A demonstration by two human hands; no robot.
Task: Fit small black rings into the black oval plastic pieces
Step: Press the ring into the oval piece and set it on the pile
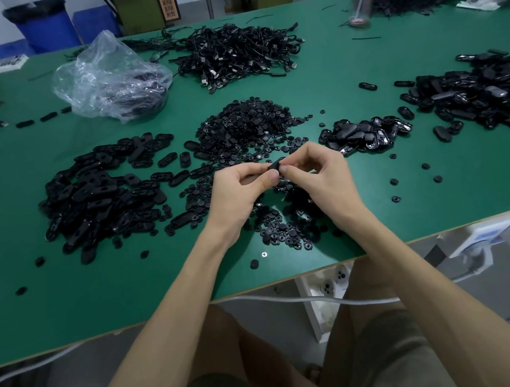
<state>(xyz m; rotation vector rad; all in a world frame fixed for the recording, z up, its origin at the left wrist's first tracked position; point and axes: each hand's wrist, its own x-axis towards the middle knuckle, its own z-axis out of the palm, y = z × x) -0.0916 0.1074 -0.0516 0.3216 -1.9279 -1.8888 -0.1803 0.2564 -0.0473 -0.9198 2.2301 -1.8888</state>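
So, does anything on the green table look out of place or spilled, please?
A few loose rings lie scattered on the table right of the right hand, apart from the ring pile. Near the front edge one small pale disc with a cross stands out among the black parts; I cannot tell what it is.

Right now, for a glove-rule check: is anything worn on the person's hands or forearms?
No. The left hand and right hand are bare: no gloves, rings, watch or sleeves in view. Grey-brown fabric shorts are the only clothing visible.
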